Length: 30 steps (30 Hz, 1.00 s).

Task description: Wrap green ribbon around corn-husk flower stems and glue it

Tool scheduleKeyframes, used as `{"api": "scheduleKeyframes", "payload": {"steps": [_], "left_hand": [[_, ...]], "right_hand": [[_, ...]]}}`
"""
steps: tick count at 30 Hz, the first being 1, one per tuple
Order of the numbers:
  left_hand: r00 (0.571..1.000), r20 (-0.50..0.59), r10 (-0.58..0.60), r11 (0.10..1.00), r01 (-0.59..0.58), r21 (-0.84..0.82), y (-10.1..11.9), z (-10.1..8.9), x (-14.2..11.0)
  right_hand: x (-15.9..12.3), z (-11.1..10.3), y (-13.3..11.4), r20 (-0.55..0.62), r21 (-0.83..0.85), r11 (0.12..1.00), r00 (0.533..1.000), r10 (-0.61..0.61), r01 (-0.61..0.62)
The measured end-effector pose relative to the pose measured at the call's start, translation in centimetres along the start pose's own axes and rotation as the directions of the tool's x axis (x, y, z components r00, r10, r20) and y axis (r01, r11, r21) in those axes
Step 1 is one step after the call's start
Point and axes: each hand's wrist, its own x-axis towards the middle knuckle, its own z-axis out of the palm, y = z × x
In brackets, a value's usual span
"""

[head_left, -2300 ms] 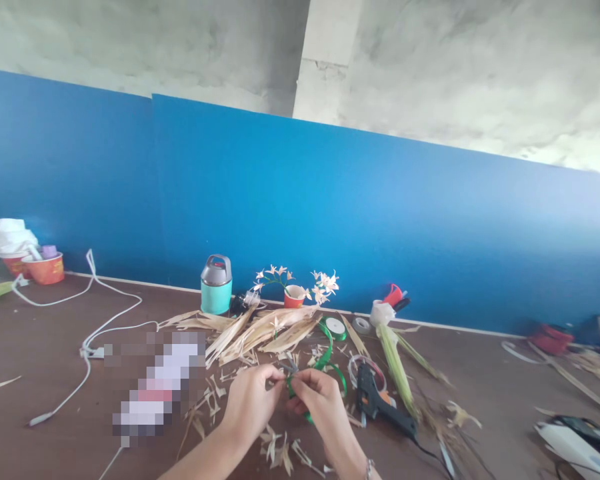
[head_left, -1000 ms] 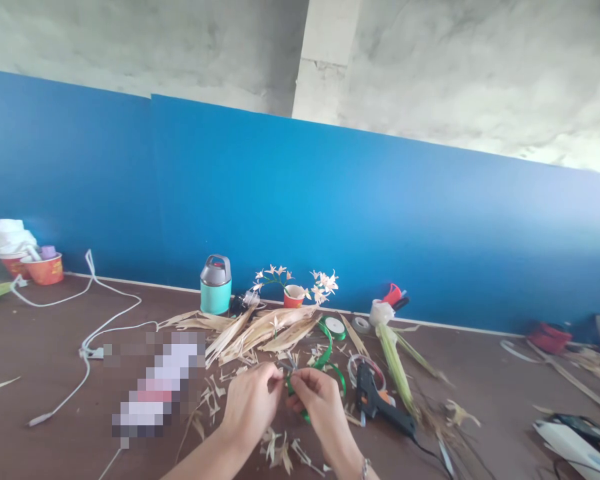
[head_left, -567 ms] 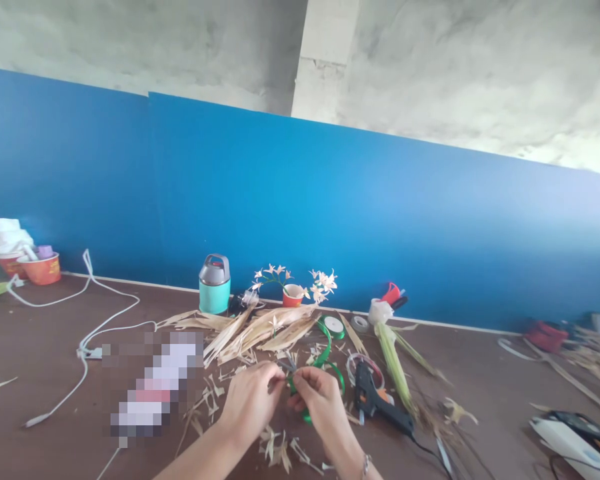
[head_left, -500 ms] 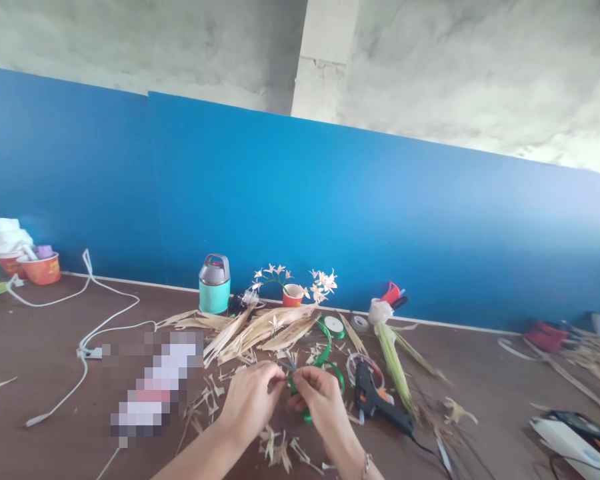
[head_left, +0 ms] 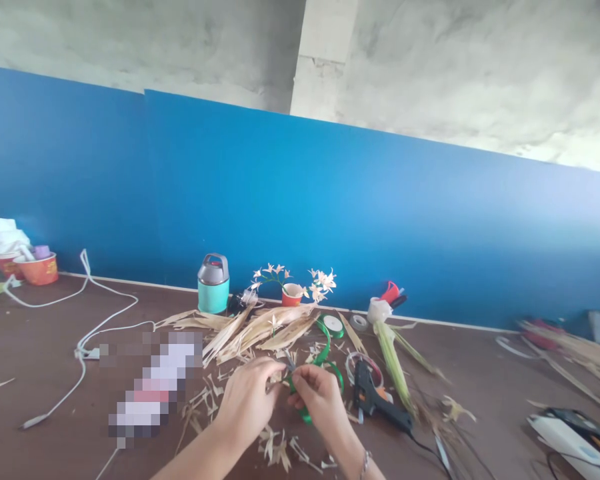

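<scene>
My right hand (head_left: 316,393), with a bracelet at the wrist, pinches a green ribbon (head_left: 324,343) between thumb and fingers. The ribbon curls up from there to its white-faced spool (head_left: 333,326), and a loop hangs below the hand. Close beside it on the left, my left hand (head_left: 250,390) is closed with thumb and fingertips together; what it holds is too small to make out. A grey, blade-like object (head_left: 290,361) shows just beyond the fingertips, partly hidden. Cut husk scraps (head_left: 280,453) lie under and around both hands.
Dry corn husks (head_left: 265,333) spread beyond the hands. A glue gun (head_left: 375,397) lies to the right. Husk flowers (head_left: 323,283) stand by a red cup (head_left: 291,297) near a teal flask (head_left: 213,293). White cables (head_left: 110,327) run across the left.
My left fingertips have shifted slightly up and away from the ribbon at the right fingers. The right hand keeps its pinch almost in place.
</scene>
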Motion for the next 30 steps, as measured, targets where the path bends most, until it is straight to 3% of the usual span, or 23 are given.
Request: {"api": "scheduleKeyframes", "payload": {"steps": [3,6,8,11,25,30], "left_hand": [[0.998,-0.002,-0.065,0.993,0.064,-0.098,0.5,0.1,-0.2],[0.984,0.120,-0.135,0.938,0.166,-0.304,0.6,0.5,-0.1],[0.967,0.219,-0.132,0.879,0.216,-0.425,0.4,0.9,0.0],[0.961,0.255,-0.102,0.830,0.224,-0.510,-0.2,1.4,0.2],[0.983,0.134,-0.125,0.855,0.176,-0.489,-0.1,1.5,0.1],[0.993,0.093,-0.077,0.910,0.108,-0.401,-0.5,2.0,0.0]], "right_hand": [[-0.2,0.1,-0.1,0.007,-0.005,1.000,1.000,-0.018,0.018],[-0.4,0.2,-0.2,0.018,-0.034,0.997,0.998,-0.063,0.064],[-0.5,0.3,-0.3,0.032,-0.044,0.995,0.996,-0.089,0.090],[-0.4,0.3,-0.3,0.032,-0.045,0.996,0.996,-0.081,0.082],[-0.2,0.1,-0.2,0.022,-0.137,0.986,0.996,-0.092,0.094],[0.0,0.3,0.4,0.023,-0.143,0.985,0.996,-0.089,0.092]]}}
